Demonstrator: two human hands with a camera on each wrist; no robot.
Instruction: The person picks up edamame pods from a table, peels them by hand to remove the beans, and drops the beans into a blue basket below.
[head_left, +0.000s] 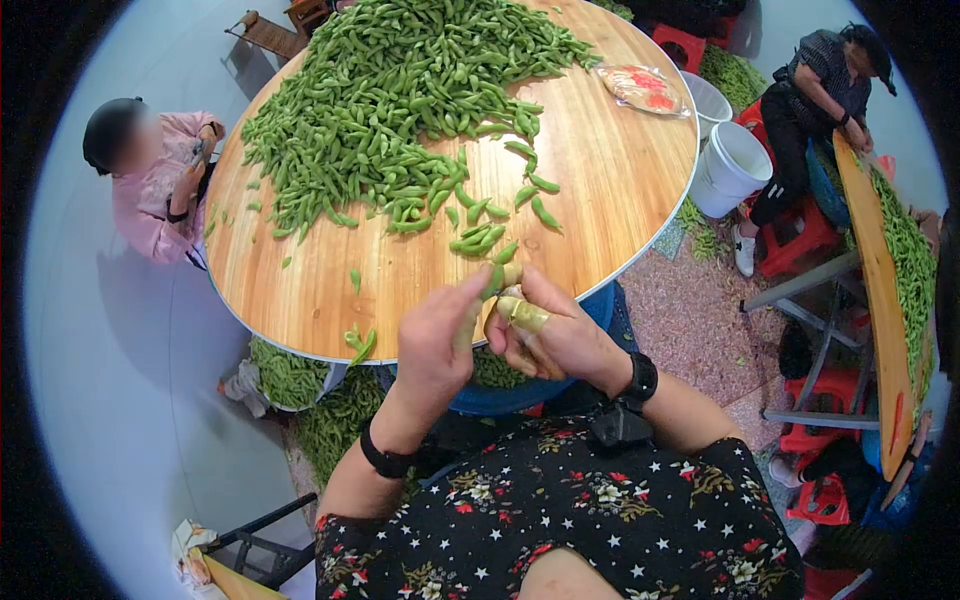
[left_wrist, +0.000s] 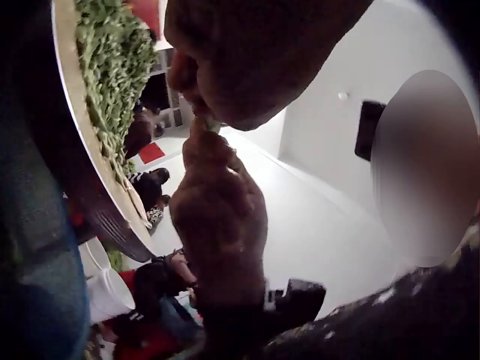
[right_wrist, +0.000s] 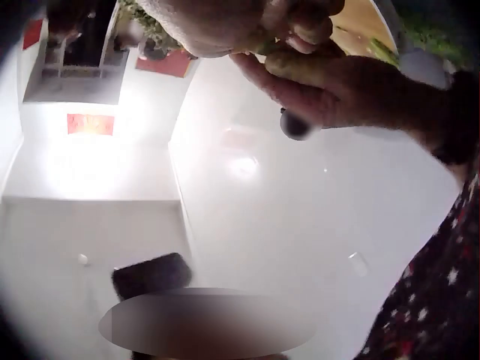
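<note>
Both hands meet over the near edge of the round wooden table [head_left: 640, 190]. The left hand [head_left: 437, 335] pinches a green pod [head_left: 493, 282] between thumb and fingers. Against it, the right hand [head_left: 560, 335] has its fingers curled in, with yellowish wraps [head_left: 523, 314] on its thumb or a finger; whether it also grips the pod cannot be told. A large heap of green pods [head_left: 400, 100] covers the far part of the table, and a few loose pods [head_left: 478, 240] lie just beyond the hands. In both wrist views the fingertips are close together and dark.
A small pod bunch [head_left: 361, 345] lies at the near left edge. A clear packet [head_left: 643, 90] sits at the far right. White buckets [head_left: 732, 170] stand right of the table. People sit at left and right, the right one by another table [head_left: 868, 300]. Pods fill containers below.
</note>
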